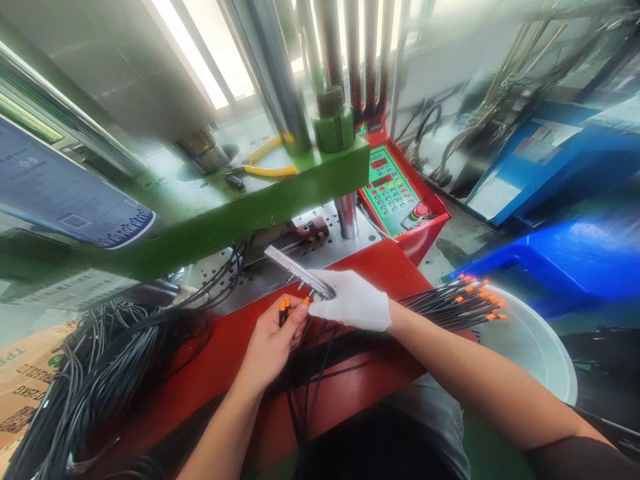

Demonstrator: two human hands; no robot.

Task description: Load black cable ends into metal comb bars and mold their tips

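My right hand, in a white glove, is closed on one end of a long grey metal bar that slants up and to the left over the red table. My bare left hand is closed round a few black cables with orange tips, held just under the bar's near end. More black cables hang from both hands toward my lap.
A green press frame with steel columns stands behind the table. A red control panel sits at the right. Yellow-handled pliers lie on the frame. A bundle of orange-tipped cables rests over a white tub. Loose black cables pile at left.
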